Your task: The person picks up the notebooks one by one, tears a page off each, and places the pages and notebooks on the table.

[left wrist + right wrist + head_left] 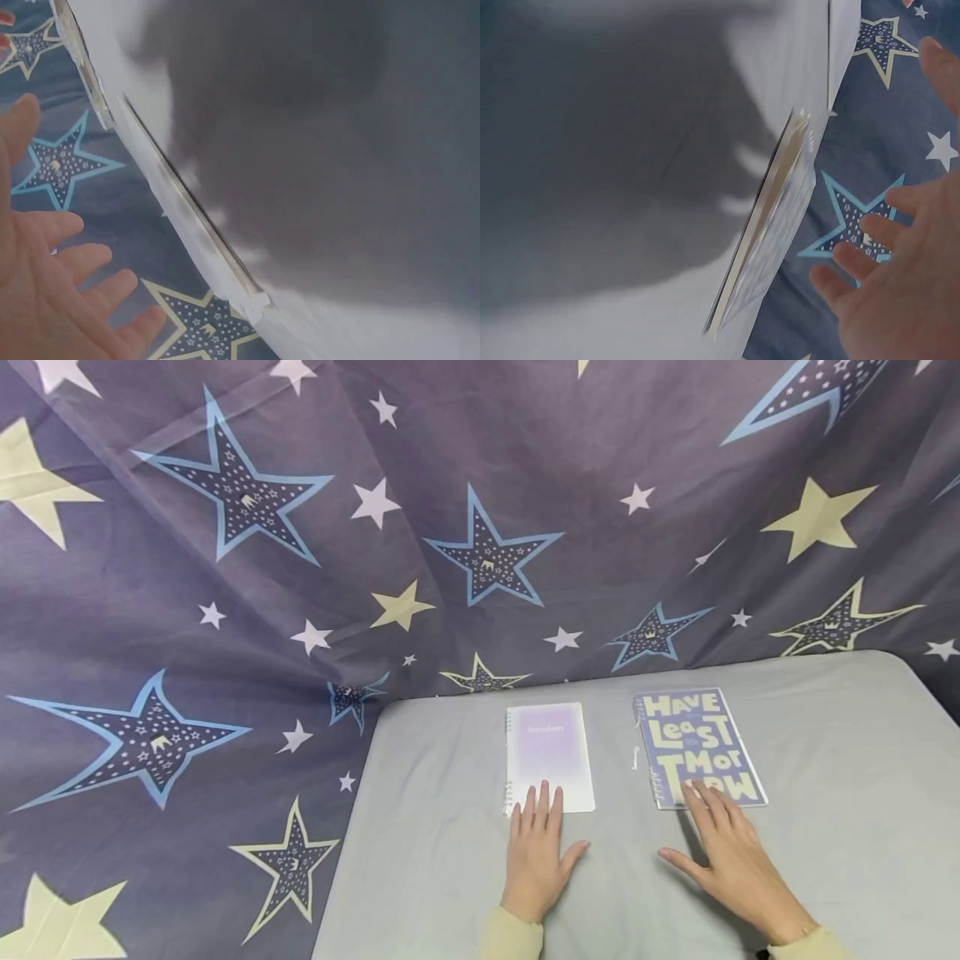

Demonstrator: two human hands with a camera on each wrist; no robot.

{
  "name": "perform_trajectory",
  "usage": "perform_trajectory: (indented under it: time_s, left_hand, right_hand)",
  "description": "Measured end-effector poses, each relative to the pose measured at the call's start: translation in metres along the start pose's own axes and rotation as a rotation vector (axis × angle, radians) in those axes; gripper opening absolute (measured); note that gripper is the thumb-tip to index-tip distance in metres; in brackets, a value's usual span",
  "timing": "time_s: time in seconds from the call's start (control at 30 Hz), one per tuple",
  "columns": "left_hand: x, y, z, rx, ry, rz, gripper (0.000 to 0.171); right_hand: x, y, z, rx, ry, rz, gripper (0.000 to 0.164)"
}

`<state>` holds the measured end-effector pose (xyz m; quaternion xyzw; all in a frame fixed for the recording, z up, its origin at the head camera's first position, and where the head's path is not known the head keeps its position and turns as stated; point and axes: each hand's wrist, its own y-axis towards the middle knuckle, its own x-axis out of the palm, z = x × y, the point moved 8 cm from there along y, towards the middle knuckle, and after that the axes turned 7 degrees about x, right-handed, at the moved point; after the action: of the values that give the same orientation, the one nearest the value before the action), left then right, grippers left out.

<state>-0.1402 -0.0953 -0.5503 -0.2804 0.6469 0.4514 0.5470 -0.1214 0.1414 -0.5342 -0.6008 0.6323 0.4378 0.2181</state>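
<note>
A spiral-bound notebook with a white-to-purple cover [547,752] lies flat on the grey-covered table. My left hand [536,864] reaches to its near edge, fingers straight and spread, fingertips overlapping the cover's lower part in the head view. To the right lies a second spiral notebook, blue with big cream lettering [693,735]. Over its lower edge extend the fingertips of my right hand [731,868], thumb held out to the side. Seen low from the left wrist, the purple notebook [199,214] is nearly edge-on; the right wrist view catches the blue notebook [769,225] likewise. Neither hand grips anything.
The table [420,827] has a smooth grey cover and rounded far corners. Behind it and along its left side hangs a dark purple cloth [300,585] printed with stars. A small white mark [635,758] shows beside the blue notebook's binding.
</note>
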Motion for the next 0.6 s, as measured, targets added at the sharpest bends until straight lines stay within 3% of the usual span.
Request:
perform_trajectory:
  time_s: [0.23, 0.47, 0.6]
  left_hand:
    - [-0.001, 0.008, -0.015, 0.004, 0.033, -0.028, 0.075]
    - [0.0, 0.016, -0.025, 0.044, 0.084, -0.014, 0.065]
    - [0.004, 0.019, -0.032, 0.043, 0.068, -0.018, 0.065]
  right_hand:
    - [0.016, 0.015, -0.013, 0.038, 0.062, -0.063, 0.089]
    - [0.04, 0.03, -0.027, 0.012, 0.111, -0.092, 0.077]
    - [0.055, 0.037, -0.036, -0.004, 0.137, -0.102, 0.072]
